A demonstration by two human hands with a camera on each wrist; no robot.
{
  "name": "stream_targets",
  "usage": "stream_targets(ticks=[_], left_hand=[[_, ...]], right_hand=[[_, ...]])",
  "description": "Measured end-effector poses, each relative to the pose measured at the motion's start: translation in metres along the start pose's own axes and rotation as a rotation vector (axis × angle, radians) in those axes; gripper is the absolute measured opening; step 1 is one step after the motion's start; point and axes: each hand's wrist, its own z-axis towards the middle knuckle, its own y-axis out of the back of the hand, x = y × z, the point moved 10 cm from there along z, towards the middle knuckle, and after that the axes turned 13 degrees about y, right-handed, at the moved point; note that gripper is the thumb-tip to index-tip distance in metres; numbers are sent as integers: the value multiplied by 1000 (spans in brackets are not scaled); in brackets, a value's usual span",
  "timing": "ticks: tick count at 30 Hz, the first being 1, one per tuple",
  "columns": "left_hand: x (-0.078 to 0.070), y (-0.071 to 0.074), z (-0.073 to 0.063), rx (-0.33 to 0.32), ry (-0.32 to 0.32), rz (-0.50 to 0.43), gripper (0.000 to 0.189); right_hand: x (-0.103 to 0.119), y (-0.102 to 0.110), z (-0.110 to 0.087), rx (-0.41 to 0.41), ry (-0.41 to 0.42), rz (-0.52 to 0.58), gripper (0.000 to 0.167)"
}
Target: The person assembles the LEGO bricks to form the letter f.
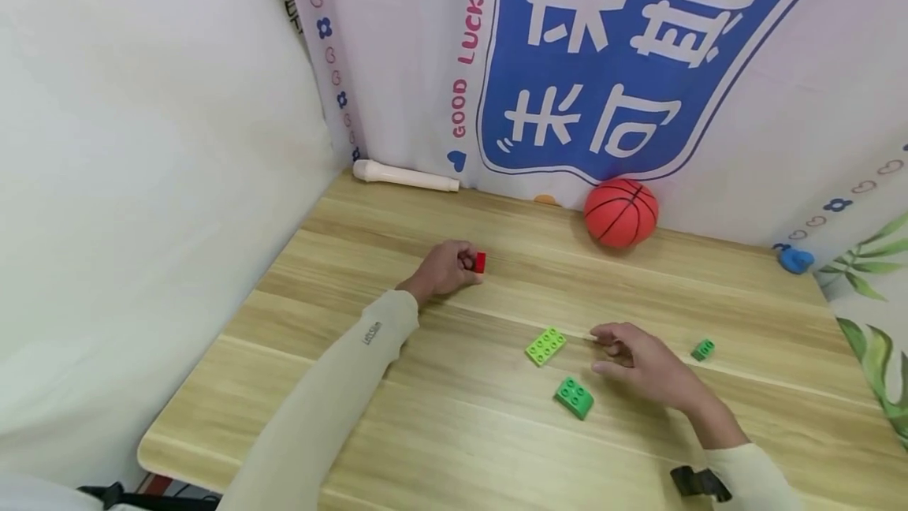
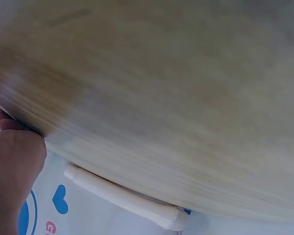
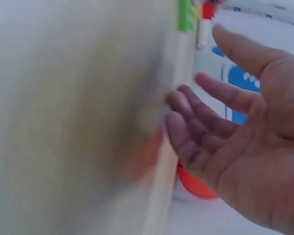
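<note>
My left hand (image 1: 448, 267) pinches a small red toy brick (image 1: 480, 262) between thumb and fingers, over the left-middle of the table. In the left wrist view only part of the left hand (image 2: 14, 156) shows, and the brick is out of sight. My right hand (image 1: 641, 361) holds nothing, its fingers loosely bent and the palm visible in the right wrist view. Just left of its fingertips lies a lime-green brick (image 1: 545, 346) with studs up. A darker green brick (image 1: 574, 397) lies nearer the front, and a small green brick (image 1: 703, 349) sits right of that hand.
Along the back of the wooden table (image 1: 461, 432) lie a white microphone-shaped stick (image 1: 407, 176) and a red toy basketball (image 1: 621, 213). At the back right corner sits a small blue object (image 1: 796, 260). A printed cloth (image 1: 418, 46) hangs behind the table.
</note>
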Motion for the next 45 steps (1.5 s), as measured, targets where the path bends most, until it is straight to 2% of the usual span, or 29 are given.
stream_targets(ticks=[5, 10, 14, 17, 27, 45], left_hand=[[1, 4, -1, -18, -5, -5, 28], [1, 2, -1, -11, -7, 2, 29], [0, 1, 0, -4, -8, -1, 30], [-2, 0, 0, -5, -14, 7, 31], [-1, 0, 1, -17, -23, 18, 31], [1, -1, 0, -7, 2, 22, 28]], right_hand=[[12, -17, 13, -43, 112, 28, 59], [23, -33, 29, 19, 192, 44, 60], [25, -44, 36, 88, 180, 24, 55], [26, -46, 38, 108, 165, 11, 52], [28, -48, 40, 92, 127, -17, 37], [33, -50, 47, 75, 120, -98, 28]])
